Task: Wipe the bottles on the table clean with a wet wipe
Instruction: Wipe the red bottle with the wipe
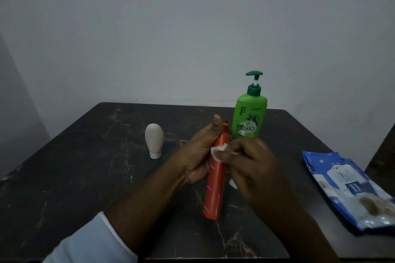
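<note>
While left hand (pixel 197 156) grips orange bottle (pixel 213 192) | right hand (pixel 253 168) pinches wipe (pixel 218 149), mostly hidden

Light: dim, flat, cool grey cast
Shadows: faint, soft
Blur: right hand (pixel 252 166) motion-smeared
Edges: wide-angle bending, darker corners

The left arm wears a pale, bluish-white sleeve (pixel 89 243) of faintly ribbed cloth; its cuff ends in a thin, brighter white edge partway along the forearm; beyond that edge the arm is bare as far as the left hand (pixel 197 156). The right hand (pixel 254 168) and its forearm show bare down to the bottom edge of the view; the right hand is slightly blurred.
</note>
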Motion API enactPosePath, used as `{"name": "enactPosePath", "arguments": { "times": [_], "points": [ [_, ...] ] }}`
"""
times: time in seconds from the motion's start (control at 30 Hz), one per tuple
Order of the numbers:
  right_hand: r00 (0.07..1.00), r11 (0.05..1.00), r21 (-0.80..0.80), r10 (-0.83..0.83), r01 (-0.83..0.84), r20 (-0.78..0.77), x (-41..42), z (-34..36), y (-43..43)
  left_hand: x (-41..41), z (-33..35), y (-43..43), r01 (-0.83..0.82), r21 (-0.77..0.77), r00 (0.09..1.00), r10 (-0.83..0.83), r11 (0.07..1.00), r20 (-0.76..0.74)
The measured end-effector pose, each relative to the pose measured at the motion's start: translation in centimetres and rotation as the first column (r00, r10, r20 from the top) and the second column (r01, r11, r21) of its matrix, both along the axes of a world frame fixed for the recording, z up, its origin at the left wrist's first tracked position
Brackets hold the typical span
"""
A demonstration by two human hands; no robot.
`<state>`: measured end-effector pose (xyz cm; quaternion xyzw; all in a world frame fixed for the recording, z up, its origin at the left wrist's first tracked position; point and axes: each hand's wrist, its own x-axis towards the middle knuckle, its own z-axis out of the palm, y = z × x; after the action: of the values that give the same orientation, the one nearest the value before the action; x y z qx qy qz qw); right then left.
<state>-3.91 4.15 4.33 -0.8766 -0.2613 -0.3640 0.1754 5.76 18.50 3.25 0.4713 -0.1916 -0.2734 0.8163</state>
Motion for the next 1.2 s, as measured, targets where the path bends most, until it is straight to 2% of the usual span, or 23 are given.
{"name": "enactPosePath", "arguments": {
  "times": [0.1, 0.17, 0.3, 0.4, 0.47, 0.6, 0.7, 0.8, 0.9, 1.0, 1.1, 1.2],
  "points": [
    [0.99, 0.991, 0.084, -0.11, 0.103, 0.086, 0.3, -0.1, -0.6, -0.4, -0.1, -0.3, -0.03, 0.076, 0.998, 0.026, 0.997, 0.05],
    [0.984, 0.981, 0.131, -0.152, 0.14, 0.09, 0.3, -0.1, -1.1, -0.3, 0.0, -0.2, -0.052, 0.103, 0.997, 0.045, 0.993, 0.068],
    [0.986, 0.974, 0.181, -0.148, 0.133, 0.071, 0.5, 0.1, -1.6, -0.3, 0.2, -0.2, -0.094, 0.126, 0.992, 0.082, 0.988, 0.092],
    [0.995, 0.988, 0.13, -0.091, 0.086, 0.034, 0.3, 0.3, -1.3, -0.3, 0.2, -0.1, -0.147, 0.117, 0.986, 0.136, 0.982, 0.096],
    [0.999, 0.999, 0.043, -0.023, 0.025, -0.043, 0.0, 0.4, -1.1, -0.2, 0.3, 0.0, -0.167, 0.081, 0.984, 0.161, 0.983, 0.076],
    [0.975, 0.979, -0.131, 0.134, -0.158, -0.178, -0.3, 0.6, -0.8, -0.2, 0.5, 0.4, -0.095, 0.09, 0.994, 0.099, 0.991, -0.041],
    [0.967, 0.978, -0.112, 0.149, -0.175, -0.204, -0.4, 0.8, -0.9, -0.2, 0.5, 0.7, 0.02, 0.099, 0.996, -0.011, 0.995, -0.094],
    [0.991, 0.998, -0.022, 0.056, -0.059, -0.123, 0.0, 0.6, -1.3, 0.0, 0.4, 0.7, 0.068, 0.083, 0.994, -0.061, 0.994, -0.09],
    [0.997, 0.997, 0.045, -0.061, 0.063, -0.044, 0.7, -0.2, -1.5, 0.1, 0.3, 0.6, 0.079, 0.085, 0.994, -0.071, 0.993, -0.089],
    [0.995, 0.992, 0.086, -0.091, 0.093, -0.028, 0.9, -0.4, -1.4, 0.2, 0.4, 0.5, 0.072, 0.066, 0.994, -0.066, 0.995, -0.089],
    [0.997, 0.999, 0.039, -0.027, 0.03, -0.072, 0.5, 0.0, -1.2, 0.2, 0.5, 0.6, 0.053, 0.036, 0.993, -0.049, 0.998, -0.104],
    [0.973, 0.985, -0.104, 0.115, -0.138, -0.198, -0.4, 0.7, -1.2, 0.3, 0.7, 0.8, 0.032, -0.027, 0.991, -0.035, 0.999, -0.126]
  ]
}}
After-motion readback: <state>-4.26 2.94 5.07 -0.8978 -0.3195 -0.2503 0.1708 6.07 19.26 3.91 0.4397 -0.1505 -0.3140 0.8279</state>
